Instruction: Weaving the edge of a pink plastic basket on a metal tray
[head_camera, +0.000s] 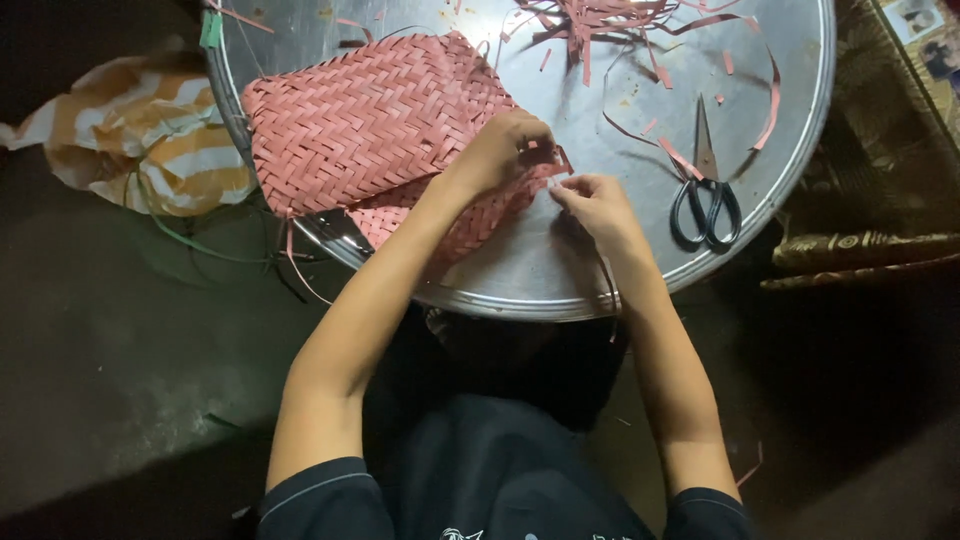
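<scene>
A flat pink woven basket piece (375, 125) lies on a round metal tray (560, 270). My left hand (505, 150) presses down on the weave's right edge, fingers curled on it. Just right of it, my right hand (590, 205) pinches a thin pink strip (562, 160) that sticks out of that edge. The two hands almost touch.
Black-handled scissors (706, 195) lie on the tray to the right of my hands. Loose pink strips (600, 20) are heaped at the tray's far edge. An orange-and-white striped bag (140, 140) sits on the dark floor at the left. Patterned cloth (880, 180) lies at the right.
</scene>
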